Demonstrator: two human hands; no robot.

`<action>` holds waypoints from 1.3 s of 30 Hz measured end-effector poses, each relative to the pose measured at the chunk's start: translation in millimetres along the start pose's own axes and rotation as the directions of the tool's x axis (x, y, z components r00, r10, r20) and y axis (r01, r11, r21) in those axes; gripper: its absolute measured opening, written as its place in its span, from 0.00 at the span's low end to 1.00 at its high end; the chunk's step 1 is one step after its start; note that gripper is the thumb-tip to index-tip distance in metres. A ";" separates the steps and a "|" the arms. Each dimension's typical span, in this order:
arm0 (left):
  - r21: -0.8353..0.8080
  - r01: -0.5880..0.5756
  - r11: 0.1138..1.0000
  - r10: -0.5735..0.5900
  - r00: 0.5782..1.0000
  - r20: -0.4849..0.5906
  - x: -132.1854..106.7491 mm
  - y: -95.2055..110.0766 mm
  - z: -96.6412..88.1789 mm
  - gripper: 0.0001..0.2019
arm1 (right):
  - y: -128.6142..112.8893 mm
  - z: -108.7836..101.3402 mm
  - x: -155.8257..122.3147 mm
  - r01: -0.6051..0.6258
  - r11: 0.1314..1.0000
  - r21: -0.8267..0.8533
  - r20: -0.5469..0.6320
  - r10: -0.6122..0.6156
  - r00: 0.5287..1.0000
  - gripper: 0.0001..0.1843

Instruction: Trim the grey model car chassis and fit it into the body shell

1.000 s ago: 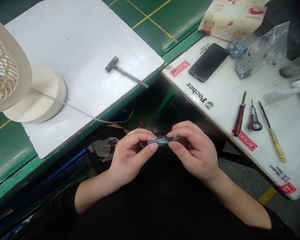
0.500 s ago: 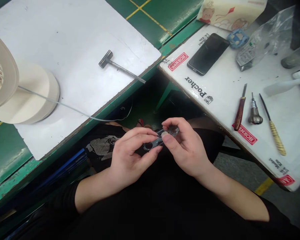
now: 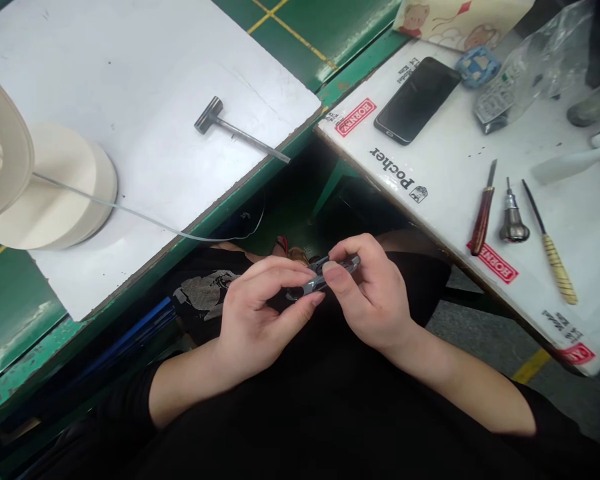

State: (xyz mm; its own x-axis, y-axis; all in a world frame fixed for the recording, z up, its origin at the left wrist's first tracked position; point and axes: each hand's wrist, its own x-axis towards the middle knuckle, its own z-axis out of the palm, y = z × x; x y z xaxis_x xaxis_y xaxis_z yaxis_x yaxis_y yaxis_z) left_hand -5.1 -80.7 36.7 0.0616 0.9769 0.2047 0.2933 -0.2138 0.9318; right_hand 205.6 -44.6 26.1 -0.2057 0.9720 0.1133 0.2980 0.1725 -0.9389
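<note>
Over my lap, a small dark grey part (image 3: 315, 284), shaped like a model car body, is held between both hands. The fingers of my left hand (image 3: 260, 308) lie on its upper side, and the thumb presses from below at the left end. My right hand (image 3: 373, 297) pinches the other end with thumb and curled index finger. Fingertips cover much of the part, so its details are hard to make out.
A metal T-shaped hammer (image 3: 240, 133) and a beige fan (image 3: 55, 193) with a thin cable stand on the left table. On the right table lie a phone (image 3: 417, 100), a wood-handled knife (image 3: 483, 220), a pin vise (image 3: 513, 220), a yellow-handled file (image 3: 557, 267) and a plastic bag (image 3: 535, 67).
The part has tilted slightly in my hands, showing more of its edge and less of its opening. Both hands keep their grip. The camera view has shifted a little.
</note>
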 end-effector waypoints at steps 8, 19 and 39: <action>-0.113 0.032 0.993 -0.034 0.999 -0.017 1.7 -1.9 4.5 0.06 | 1.9 1.0 -3.2 -0.001 0.992 0.125 -0.027 0.004 1.000 0.29; -0.152 -0.325 0.934 0.330 0.944 0.013 5.7 -19.4 -0.8 0.07 | -10.8 2.1 -0.5 0.040 0.947 0.318 0.049 -0.059 0.997 0.29; -0.211 -0.224 0.952 0.237 0.971 0.041 3.8 -8.3 1.8 0.05 | -13.1 9.2 1.9 0.279 0.947 0.159 -0.066 -0.271 0.960 0.22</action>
State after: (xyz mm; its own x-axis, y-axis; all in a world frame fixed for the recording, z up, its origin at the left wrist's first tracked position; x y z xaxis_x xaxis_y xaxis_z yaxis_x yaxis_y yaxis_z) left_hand -5.6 -75.2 29.2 0.1685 0.8975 0.4075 0.0642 -0.4225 0.9041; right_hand 192.8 -46.5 35.6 -0.2165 0.8971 0.3851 0.0770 0.4090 -0.9093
